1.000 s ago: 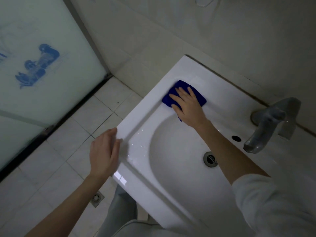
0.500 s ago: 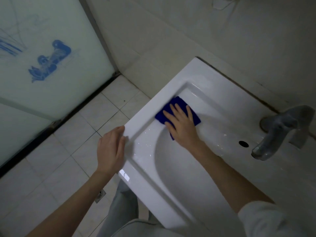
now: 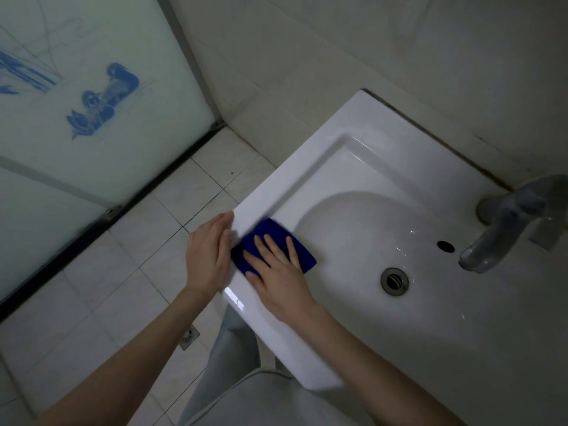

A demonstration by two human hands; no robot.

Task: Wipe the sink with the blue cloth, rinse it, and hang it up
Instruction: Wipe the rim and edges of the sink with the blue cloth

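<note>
Cloth (image 3: pixel 304 258) half under right hand (image 3: pixel 276 281), tap (image 3: pixel 504 222) cropped

Sink (image 3: pixel 399 142): white, looks like glazed ceramic, smooth and glossy. A bright highlight sits on the rim beside the left hand (image 3: pixel 209 256).
Blue cloth (image 3: pixel 269 227) under the right hand (image 3: pixel 276 281): fabric, matt, no sheen.
Faucet (image 3: pixel 498 229), well to the right of the right hand: grey metal, dull satin.
Drain ring (image 3: pixel 394 280): metal, dulled.
Floor tiles (image 3: pixel 123 302), left of the left hand: pale, smooth, low gloss.
Door panel (image 3: pixel 92 167): frosted glass.
</note>
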